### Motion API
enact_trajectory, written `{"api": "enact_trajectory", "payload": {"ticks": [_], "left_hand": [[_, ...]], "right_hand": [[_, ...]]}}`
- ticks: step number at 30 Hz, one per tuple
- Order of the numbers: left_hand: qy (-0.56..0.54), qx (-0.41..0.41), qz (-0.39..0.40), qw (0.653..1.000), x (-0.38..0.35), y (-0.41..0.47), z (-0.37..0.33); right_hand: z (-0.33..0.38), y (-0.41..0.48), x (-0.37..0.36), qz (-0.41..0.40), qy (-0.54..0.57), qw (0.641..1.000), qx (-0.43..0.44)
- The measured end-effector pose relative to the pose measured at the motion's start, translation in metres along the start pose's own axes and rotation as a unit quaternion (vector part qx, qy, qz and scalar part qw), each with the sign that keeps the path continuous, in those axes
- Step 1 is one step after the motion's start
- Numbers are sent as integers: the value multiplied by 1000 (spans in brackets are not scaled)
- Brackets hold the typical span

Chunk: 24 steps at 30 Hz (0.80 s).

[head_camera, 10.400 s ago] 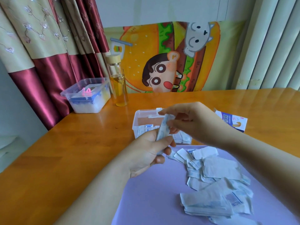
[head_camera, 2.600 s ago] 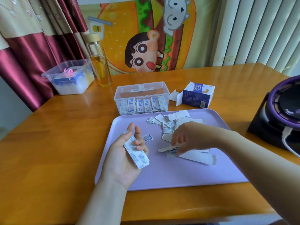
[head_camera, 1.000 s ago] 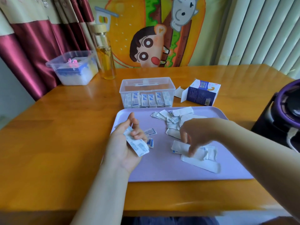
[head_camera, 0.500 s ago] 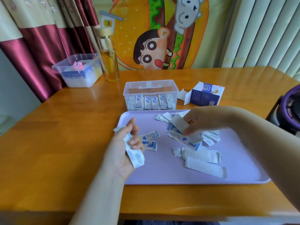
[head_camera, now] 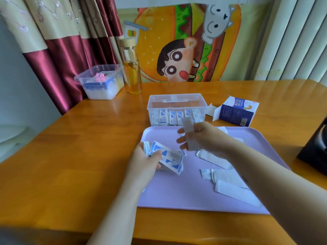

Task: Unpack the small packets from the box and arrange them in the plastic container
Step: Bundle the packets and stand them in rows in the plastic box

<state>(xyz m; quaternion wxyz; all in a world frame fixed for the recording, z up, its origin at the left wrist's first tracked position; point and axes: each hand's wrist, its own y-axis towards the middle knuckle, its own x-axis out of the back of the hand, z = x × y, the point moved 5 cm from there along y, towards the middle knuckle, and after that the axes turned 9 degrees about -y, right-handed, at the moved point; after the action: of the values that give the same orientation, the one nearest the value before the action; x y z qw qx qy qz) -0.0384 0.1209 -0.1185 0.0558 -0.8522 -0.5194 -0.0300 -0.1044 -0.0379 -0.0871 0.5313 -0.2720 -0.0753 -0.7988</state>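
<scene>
My left hand (head_camera: 146, 160) grips a fanned bundle of small white-and-blue packets (head_camera: 168, 159) over the left part of the lilac tray (head_camera: 177, 195). My right hand (head_camera: 203, 138) pinches one long grey-white packet (head_camera: 190, 136), held upright above the tray's far side. More loose packets (head_camera: 228, 181) lie on the tray to the right. Behind the tray stands the clear plastic container (head_camera: 177, 101) with a row of packets standing along its front wall. The opened blue-and-white box (head_camera: 236, 111) lies on the table to its right.
A second clear lidded tub (head_camera: 100, 85) and a glass bottle of yellow liquid (head_camera: 132, 68) stand at the back left by the curtain. A dark appliance (head_camera: 316, 151) sits at the right edge. A cartoon board leans behind the wooden table (head_camera: 70, 156).
My left hand has turned over and now grips a larger bundle of packets. My right hand has lifted from the pile, now holding one long packet upright nearer the container.
</scene>
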Motion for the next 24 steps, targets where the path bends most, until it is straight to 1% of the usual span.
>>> {"api": "enact_trajectory", "payload": {"ticks": [1,2,4,7,9,11,12,13,15,16,18,20,22,24], "left_hand": [[17,3,-2,1000,3,1,2],[35,3,1,999,5,1,4],[72,-13,-13,997,10,1,4],[44,-47,-53,997,19,1,1],[-3,-58,-71,996,23,3,-1],[-55,-46,-67,995,23,3,-3],[-97,-34,-64,993,23,2,-4],[-147,-20,-60,987,24,2,-4],[-229,13,-54,972,23,1,-3],[-252,28,-47,966,21,0,-3],[-291,48,-31,955,15,-4,-4],[-335,72,-16,939,6,-5,-3],[-380,105,4,919,-8,-7,-1],[-412,140,35,900,-24,-11,2]], "right_hand": [[6,1,2,-42,-41,998,29],[12,0,2,-66,-96,991,62],[19,-3,-7,-70,-208,968,122],[17,-5,-31,-55,-349,921,165],[9,-4,-49,5,-404,902,154],[4,-6,-56,82,-400,902,139],[4,-7,-53,100,-384,908,136],[6,-9,-47,99,-366,915,139],[9,-10,-25,52,-333,930,145],[10,-12,-12,31,-317,937,141],[12,-21,9,29,-326,936,127],[6,-32,22,71,-394,911,94],[-6,-44,28,120,-470,873,46],[-19,-54,31,143,-529,837,5]]}}
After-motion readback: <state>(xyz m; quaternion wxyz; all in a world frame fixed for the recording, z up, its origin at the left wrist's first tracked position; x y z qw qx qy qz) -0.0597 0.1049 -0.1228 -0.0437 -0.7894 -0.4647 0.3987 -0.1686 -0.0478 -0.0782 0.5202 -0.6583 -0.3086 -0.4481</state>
